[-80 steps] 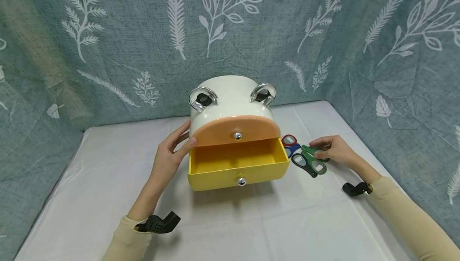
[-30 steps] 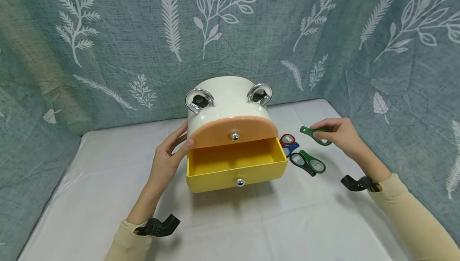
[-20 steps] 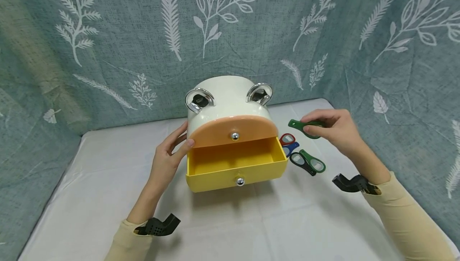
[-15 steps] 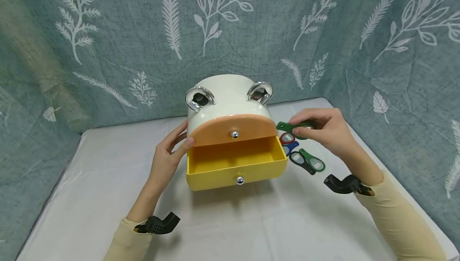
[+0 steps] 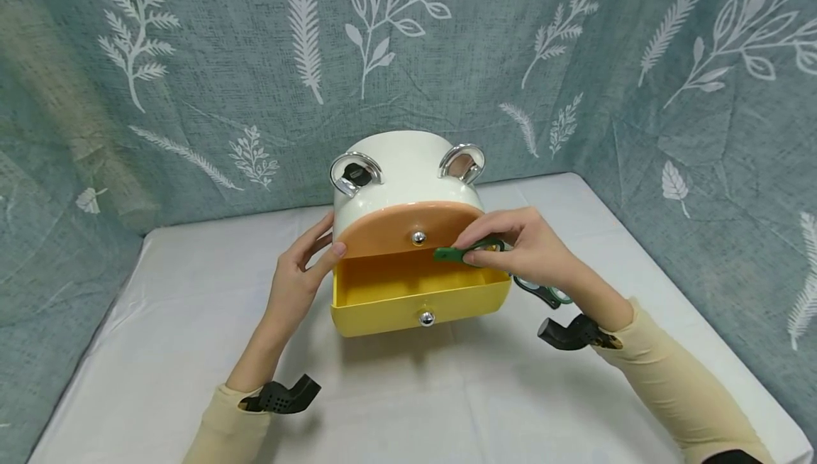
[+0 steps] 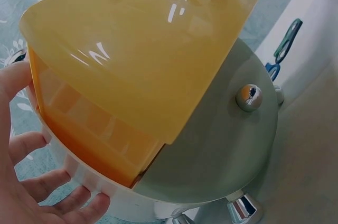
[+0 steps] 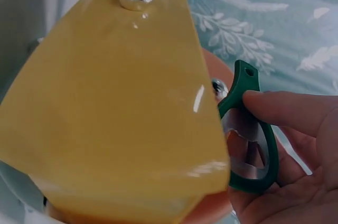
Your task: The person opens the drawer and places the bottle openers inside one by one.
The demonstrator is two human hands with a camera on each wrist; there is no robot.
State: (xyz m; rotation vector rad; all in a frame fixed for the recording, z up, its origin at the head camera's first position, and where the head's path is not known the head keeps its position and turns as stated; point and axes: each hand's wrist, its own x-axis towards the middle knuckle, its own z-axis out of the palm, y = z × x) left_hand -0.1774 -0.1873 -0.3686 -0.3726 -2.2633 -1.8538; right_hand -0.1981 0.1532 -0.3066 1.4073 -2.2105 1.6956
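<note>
A white, frog-like storage box (image 5: pixel 408 169) with an orange upper drawer front (image 5: pixel 389 226) stands on the table, its yellow lower drawer (image 5: pixel 376 318) pulled out. My left hand (image 5: pixel 296 272) rests against the box's left side, thumb on the front edge and fingers spread along the wall (image 6: pixel 53 182). Between thumb and fingers, my right hand (image 5: pixel 523 244) pinches a green bottle opener (image 7: pixel 244 84) by its ring end. Its narrow handle points left, over the right part of the drawer opening. No item shows inside the drawer.
Right of the box lie a black bottle opener (image 5: pixel 541 294) and another green one (image 5: pixel 562 296), partly covered by my right hand. A blue opener (image 6: pixel 273 70) shows in the left wrist view. Behind the white-covered table (image 5: pixel 191 294) hangs a patterned curtain (image 5: pixel 242 59).
My right hand has picked the green bottle opener up from the group and carried it left, over the open drawer. My left hand has stayed on the box.
</note>
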